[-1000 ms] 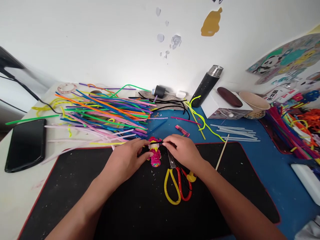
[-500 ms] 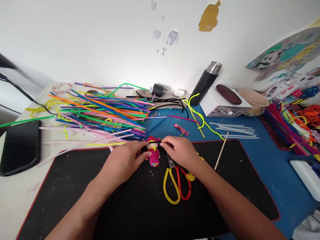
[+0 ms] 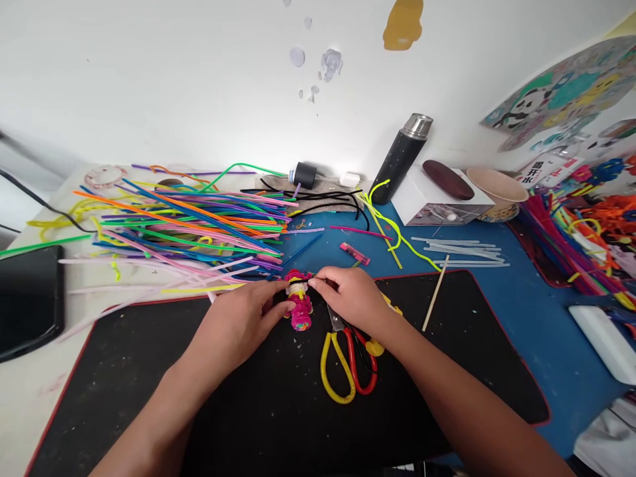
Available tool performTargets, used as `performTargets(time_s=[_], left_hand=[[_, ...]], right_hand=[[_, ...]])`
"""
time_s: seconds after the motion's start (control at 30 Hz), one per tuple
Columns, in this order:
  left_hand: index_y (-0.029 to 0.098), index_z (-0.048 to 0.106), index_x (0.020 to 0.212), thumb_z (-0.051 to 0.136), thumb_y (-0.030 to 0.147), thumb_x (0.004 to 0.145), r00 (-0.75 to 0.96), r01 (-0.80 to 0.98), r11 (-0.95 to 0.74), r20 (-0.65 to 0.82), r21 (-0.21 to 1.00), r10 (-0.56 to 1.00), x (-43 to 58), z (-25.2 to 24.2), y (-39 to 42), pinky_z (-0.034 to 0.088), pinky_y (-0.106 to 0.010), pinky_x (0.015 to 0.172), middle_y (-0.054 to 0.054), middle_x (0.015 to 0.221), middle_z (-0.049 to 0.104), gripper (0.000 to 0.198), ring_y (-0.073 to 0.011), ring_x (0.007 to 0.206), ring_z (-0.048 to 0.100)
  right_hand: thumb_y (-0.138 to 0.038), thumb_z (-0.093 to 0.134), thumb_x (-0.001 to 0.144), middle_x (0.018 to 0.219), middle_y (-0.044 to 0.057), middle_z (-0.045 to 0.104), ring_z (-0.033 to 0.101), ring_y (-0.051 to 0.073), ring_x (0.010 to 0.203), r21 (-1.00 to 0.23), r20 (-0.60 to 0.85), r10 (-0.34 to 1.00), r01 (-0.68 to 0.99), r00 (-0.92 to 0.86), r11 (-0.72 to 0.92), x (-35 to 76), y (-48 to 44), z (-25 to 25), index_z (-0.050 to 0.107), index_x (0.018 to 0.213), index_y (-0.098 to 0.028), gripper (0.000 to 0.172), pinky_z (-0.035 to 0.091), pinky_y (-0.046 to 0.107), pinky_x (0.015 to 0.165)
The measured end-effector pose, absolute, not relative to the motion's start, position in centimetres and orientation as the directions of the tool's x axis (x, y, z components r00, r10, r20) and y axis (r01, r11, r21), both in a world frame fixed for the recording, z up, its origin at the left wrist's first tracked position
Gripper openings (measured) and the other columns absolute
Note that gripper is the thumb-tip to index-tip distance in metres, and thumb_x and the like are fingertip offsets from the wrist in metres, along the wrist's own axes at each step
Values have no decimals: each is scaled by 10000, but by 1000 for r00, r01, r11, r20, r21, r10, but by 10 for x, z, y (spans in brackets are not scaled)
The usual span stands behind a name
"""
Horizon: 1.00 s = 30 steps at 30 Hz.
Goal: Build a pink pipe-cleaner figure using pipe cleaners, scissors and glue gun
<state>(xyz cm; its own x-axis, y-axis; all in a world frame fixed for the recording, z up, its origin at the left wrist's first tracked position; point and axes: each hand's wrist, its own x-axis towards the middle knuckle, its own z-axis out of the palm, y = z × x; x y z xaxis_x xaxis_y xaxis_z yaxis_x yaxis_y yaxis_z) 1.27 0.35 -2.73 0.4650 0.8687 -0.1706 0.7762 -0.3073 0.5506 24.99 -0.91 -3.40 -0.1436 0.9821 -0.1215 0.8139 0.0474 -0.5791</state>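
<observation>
A small magenta figure of pipe cleaners [image 3: 301, 311], with yellow and white in its middle, lies on the black mat between my hands. My left hand [image 3: 243, 318] grips it from the left, thumb on the near side and fingers beyond. A black pipe cleaner [image 3: 299, 283] runs across the figure, and my right hand [image 3: 348, 295] pinches its right end. Just below my right hand are scissors [image 3: 342, 371] with one yellow and one red handle. Partly hidden under the right wrist is a yellow piece [image 3: 375, 348].
A pile of coloured pipe cleaners [image 3: 199, 222] spreads behind my left hand. Black ones lie by a dark thermos [image 3: 403, 159] and a white box [image 3: 437, 202]. A wooden stick [image 3: 436, 293] and glue sticks [image 3: 462, 252] are at right. A phone [image 3: 30, 298] sits far left.
The whole view has shifted slightly, so things appear a little farther left. My hands keep nearly the same hold on the figure and the black pipe cleaner.
</observation>
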Motion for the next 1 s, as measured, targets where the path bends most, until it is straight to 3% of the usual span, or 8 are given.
performTargets(time_s=[0.17, 0.37, 0.63, 1.0], left_hand=[[237, 771, 1339, 603, 468, 1014, 448, 791, -299, -172, 533, 877, 13, -27, 4, 536, -345, 762, -88, 1071, 851, 433, -290, 925, 789], [247, 772, 1333, 613, 520, 1005, 462, 779, -328, -136, 535, 876, 11, -29, 4, 534, -331, 734, -86, 1018, 850, 456, -283, 885, 788], [229, 769, 1345, 592, 516, 1012, 454, 799, -313, -172, 513, 874, 14, -25, 4, 540, -350, 768, -103, 1066, 849, 474, -304, 935, 790], [227, 761, 1357, 585, 532, 1015, 463, 788, -327, -153, 522, 873, 13, -30, 3, 566, -364, 801, -109, 1090, 853, 491, -313, 959, 798]], right_hand=[[-392, 620, 1080, 645, -29, 655, 574, 152, 613, -597, -106, 984, 800, -145, 54, 248, -8, -34, 716, 784, -236, 348, 269, 299, 588], [-381, 618, 1081, 659, -24, 668, 567, 157, 604, -573, -89, 985, 817, -148, 71, 248, -9, -36, 705, 771, -240, 351, 269, 307, 576], [-346, 639, 1084, 742, -3, 690, 618, 170, 726, -542, -54, 983, 832, -176, 119, 249, -11, -35, 676, 744, -227, 363, 310, 308, 632], [-345, 660, 1082, 885, 17, 701, 659, 172, 811, -546, -84, 984, 833, -158, 88, 255, -13, -34, 752, 832, -220, 294, 374, 300, 686]])
